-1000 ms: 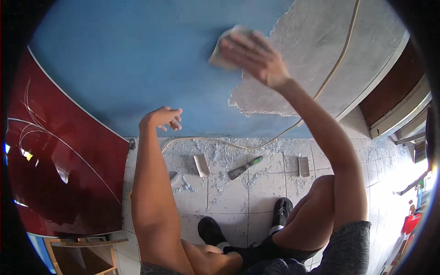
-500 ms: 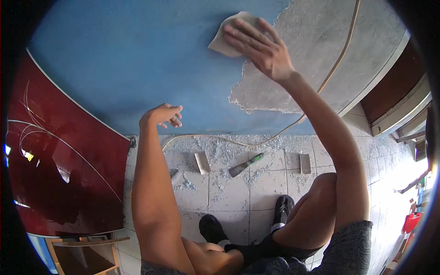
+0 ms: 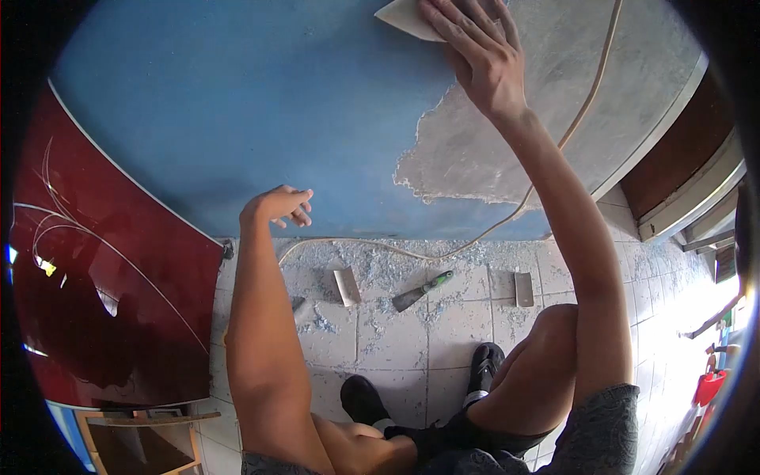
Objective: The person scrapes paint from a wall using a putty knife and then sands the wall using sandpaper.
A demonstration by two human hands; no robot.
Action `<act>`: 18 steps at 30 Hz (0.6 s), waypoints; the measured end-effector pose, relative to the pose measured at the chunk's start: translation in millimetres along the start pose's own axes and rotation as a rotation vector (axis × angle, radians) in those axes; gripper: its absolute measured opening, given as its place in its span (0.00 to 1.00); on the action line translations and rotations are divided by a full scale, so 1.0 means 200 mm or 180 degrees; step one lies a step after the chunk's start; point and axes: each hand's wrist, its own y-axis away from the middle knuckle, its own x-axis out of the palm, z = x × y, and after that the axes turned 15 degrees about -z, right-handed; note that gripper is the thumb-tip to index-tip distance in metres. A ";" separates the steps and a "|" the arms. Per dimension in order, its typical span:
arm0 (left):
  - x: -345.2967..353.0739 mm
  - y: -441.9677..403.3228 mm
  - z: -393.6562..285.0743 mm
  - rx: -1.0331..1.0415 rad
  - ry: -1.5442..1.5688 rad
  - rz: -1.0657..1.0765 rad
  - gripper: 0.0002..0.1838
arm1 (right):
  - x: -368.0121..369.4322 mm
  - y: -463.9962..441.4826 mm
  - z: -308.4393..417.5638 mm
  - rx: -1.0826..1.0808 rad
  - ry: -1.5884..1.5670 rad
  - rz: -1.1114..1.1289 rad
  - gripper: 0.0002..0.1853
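My right hand (image 3: 484, 59) presses a sheet of sandpaper (image 3: 408, 19) against the wall at the top of the view, with its fingers laid over the sheet. The sheet covers part of the border between the blue paint (image 3: 261, 103) and a bare grey patch (image 3: 467, 158). Part of the sandpaper lies hidden under my palm and fingers. In front of the lower blue wall my left hand (image 3: 285, 206) hangs loosely, fingers slightly bent and apart, holding nothing.
Paint flakes (image 3: 380, 265) litter the tiled floor along the wall. A green-handled scraper (image 3: 423, 290) lies there between two folded pieces of sandpaper, left (image 3: 346, 286) and right (image 3: 523, 290). A pale cable (image 3: 590, 103) crosses the wall. A glossy red panel (image 3: 119, 269) stands at left.
My right hand has moved the sandpaper up and to the right along the wall. My left hand stays nearly where it was, and the view has shifted slightly.
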 end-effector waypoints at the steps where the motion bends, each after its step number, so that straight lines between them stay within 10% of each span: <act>1: 0.01 -0.02 0.01 0.0000 0.0007 0.0042 0.26 | -0.02 -0.03 0.00 0.0422 -0.0222 -0.0224 0.35; 4: 0.02 -0.07 0.02 -0.0023 0.0022 0.0117 0.26 | 0.17 0.44 0.17 -0.1128 0.0223 0.0857 0.32; 9: -0.01 -0.04 -0.01 0.0065 0.0051 0.0029 0.26 | 0.30 0.78 0.38 -0.1715 -0.0639 0.1153 0.28; 12: 0.01 -0.03 0.01 0.0064 0.0034 0.0082 0.27 | 0.17 0.41 0.20 -0.0109 -0.1918 0.1296 0.31; 13: 0.01 -0.04 -0.01 0.0056 0.0018 0.0059 0.27 | 0.06 0.18 0.12 -0.0981 -0.0126 0.0717 0.32; 18: 0.03 -0.05 0.00 0.0126 0.0049 0.0147 0.29 | 0.09 0.17 0.12 -0.0213 0.0022 0.0105 0.34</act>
